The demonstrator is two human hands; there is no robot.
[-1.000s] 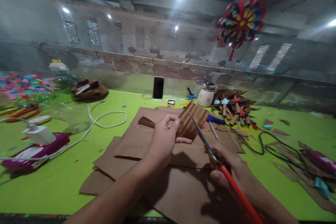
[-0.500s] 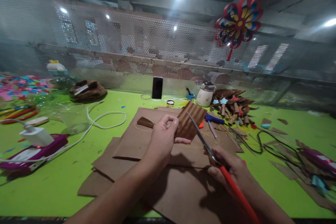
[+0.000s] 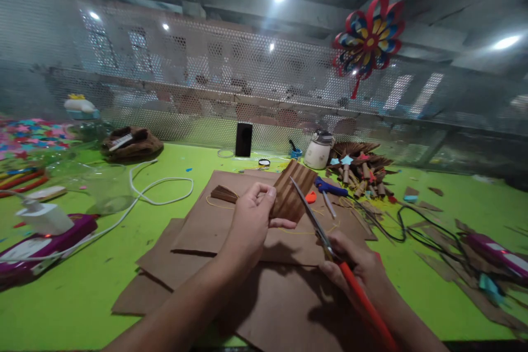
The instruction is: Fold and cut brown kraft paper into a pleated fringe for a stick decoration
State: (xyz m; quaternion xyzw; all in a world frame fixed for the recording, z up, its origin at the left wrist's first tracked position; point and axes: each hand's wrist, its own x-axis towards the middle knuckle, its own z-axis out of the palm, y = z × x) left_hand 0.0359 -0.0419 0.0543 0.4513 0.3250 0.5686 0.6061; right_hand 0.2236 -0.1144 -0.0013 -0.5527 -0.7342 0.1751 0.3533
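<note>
Pinched between the thumb and fingers of my left hand [image 3: 256, 214] is a striped brown piece of cardboard [image 3: 293, 190], held up above the table. My right hand [image 3: 350, 264] grips red-handled scissors [image 3: 361, 294]. Their blades point up and left across the face of the cardboard piece; whether they touch it I cannot tell. Underneath lie several overlapping brown cardboard sheets [image 3: 206, 225]. A folded brown paper bundle [image 3: 224, 193] with yellow thread rests on the top sheet, left of my left hand.
A blue glue gun [image 3: 332, 187] lies behind the scissors, its black cord [image 3: 400, 236] running right. A white jar [image 3: 318, 151] stands beside a heap of brown paper pieces [image 3: 363, 168]. At left are a purple power strip [image 3: 78, 228], a white cable [image 3: 136, 203] and a clear cup [image 3: 109, 190].
The view has shifted slightly, so everything sits a little further left. Both hands keep their hold on the cardboard piece and the scissors, with almost no change between them.
</note>
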